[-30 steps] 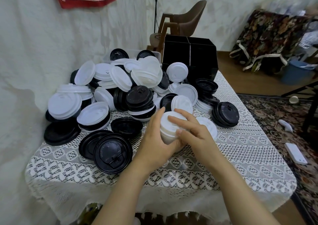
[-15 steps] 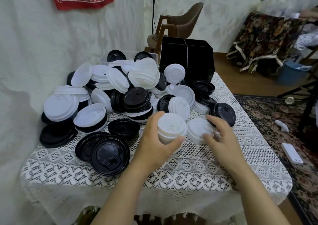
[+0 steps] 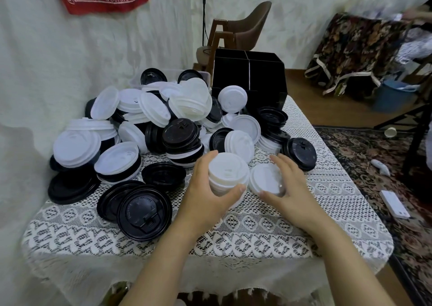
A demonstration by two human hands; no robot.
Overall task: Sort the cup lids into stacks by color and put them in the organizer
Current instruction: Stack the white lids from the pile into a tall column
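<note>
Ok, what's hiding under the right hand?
A white lid on the lace tablecloth, the right hand over it. Whether more lids sit beneath it is covered.

Home living room: patterned rug [image 3: 364, 156], lace tablecloth [image 3: 257, 231], brown chair [image 3: 247, 28].

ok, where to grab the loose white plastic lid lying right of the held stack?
Probably pinch the white plastic lid across its rim, from above-right: it lies flat on the lace tablecloth, and the stack of white lids in the left hand crowds its left.
</note>
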